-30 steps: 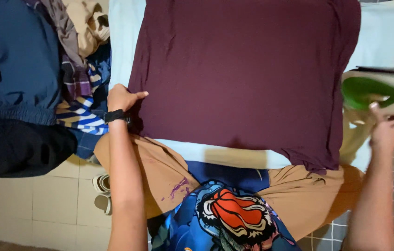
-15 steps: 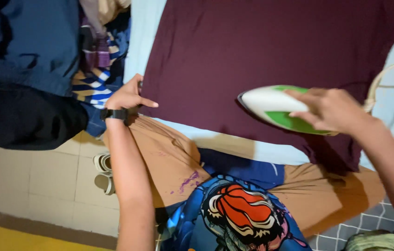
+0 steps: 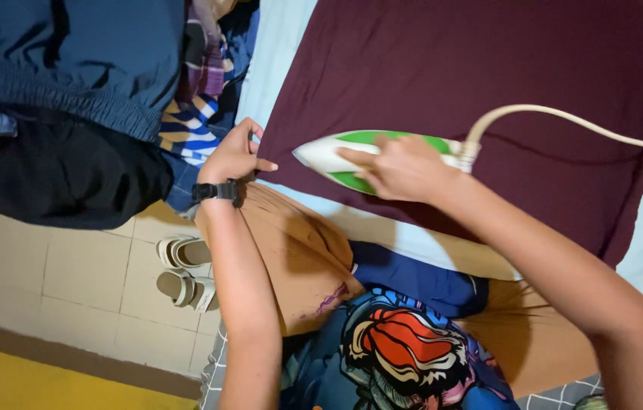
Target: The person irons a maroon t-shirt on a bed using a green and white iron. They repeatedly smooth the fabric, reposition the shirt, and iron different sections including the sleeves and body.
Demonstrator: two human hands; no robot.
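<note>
A dark maroon garment [image 3: 481, 68] lies spread flat over a pale blue sheet [image 3: 279, 61]. My right hand [image 3: 401, 167] grips a white and green clothes iron [image 3: 336, 156] that rests on the garment near its lower left corner, tip pointing left. The iron's cream cord [image 3: 564, 118] curves off to the right. My left hand [image 3: 234, 156], with a black watch at the wrist, pinches the garment's left edge just beside the iron's tip.
A heap of clothes [image 3: 94, 83], dark blue, black and striped, lies at the left. A pair of pale sandals [image 3: 181, 273] stands on the tiled floor [image 3: 71, 288]. A tan cloth [image 3: 298, 243] hangs over the near edge.
My right hand brought the iron from the far right across onto the maroon garment and slid it left to the corner by my left hand. The view shifted right.
</note>
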